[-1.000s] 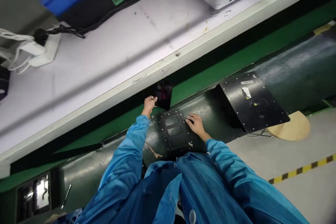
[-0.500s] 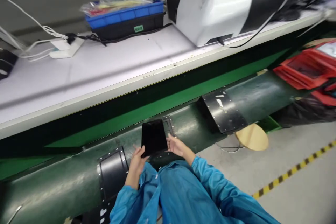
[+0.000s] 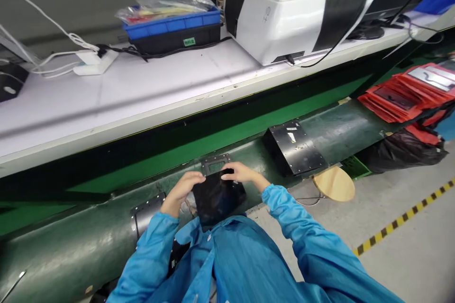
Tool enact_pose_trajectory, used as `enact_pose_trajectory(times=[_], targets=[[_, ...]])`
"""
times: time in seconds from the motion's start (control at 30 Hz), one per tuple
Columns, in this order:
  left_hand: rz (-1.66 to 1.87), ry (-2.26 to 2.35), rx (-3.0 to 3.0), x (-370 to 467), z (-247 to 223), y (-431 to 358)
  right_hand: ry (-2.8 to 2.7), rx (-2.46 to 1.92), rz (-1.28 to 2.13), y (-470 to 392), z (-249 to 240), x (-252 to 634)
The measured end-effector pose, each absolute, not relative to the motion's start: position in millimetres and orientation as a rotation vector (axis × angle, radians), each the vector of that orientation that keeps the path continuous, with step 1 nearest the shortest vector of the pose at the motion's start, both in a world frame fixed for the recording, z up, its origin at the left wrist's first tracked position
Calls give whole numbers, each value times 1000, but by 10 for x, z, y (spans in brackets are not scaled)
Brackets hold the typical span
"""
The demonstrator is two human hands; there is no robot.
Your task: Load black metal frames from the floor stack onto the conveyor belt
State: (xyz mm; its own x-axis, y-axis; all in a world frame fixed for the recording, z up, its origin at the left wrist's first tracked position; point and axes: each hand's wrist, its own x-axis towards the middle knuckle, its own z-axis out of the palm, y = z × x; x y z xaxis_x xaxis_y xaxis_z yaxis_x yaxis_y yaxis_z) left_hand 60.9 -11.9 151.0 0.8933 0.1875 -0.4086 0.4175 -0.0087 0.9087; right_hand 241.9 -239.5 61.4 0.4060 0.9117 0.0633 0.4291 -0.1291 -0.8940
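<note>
Head view: I have a flat black panel point(image 3: 218, 195) pinched between both hands close in front of my chest, above the dark green belt point(image 3: 71, 246). My left hand point(image 3: 183, 188) curls over its upper left corner, fingers bent down on the top edge; my right hand point(image 3: 241, 173) presses fingertips on the upper right edge. How firmly my thumbs close underneath I cannot tell, since the panel hides them.

The risk, as I judge it, is a slip. I hold only the far edge and corners, so the near end hangs unsupported against my blue sleeves, and the glossy face gives little friction. If one hand lets go, the panel could swing down and strike the black metal plate point(image 3: 293, 147) or the small frame point(image 3: 215, 164) on the belt just beyond my fingers. Fingertips on the face could also leave smudges.

The panel itself is thin, rectangular, dark and shiny, with faint reflections and no visible marking. It looks rigid and lies tilted toward me.
</note>
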Motion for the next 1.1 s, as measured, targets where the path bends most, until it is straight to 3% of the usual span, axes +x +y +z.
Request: enact_pose_trajectory(times=[0.23,0.43,0.8,1.1], targets=[[-133,440,868,417,656,-410,-337,-1542,883,-2635,-359,2126],[58,557,825,340,-172,-819,146,-1549,817,-2514,-977,1444],[72,900,1138,807,-871,-587,268,-1820,585,-2180,-1096,1648],[6,1162,1645,615,-948,-404,270,-2036,541,-2039,-1045,1700]])
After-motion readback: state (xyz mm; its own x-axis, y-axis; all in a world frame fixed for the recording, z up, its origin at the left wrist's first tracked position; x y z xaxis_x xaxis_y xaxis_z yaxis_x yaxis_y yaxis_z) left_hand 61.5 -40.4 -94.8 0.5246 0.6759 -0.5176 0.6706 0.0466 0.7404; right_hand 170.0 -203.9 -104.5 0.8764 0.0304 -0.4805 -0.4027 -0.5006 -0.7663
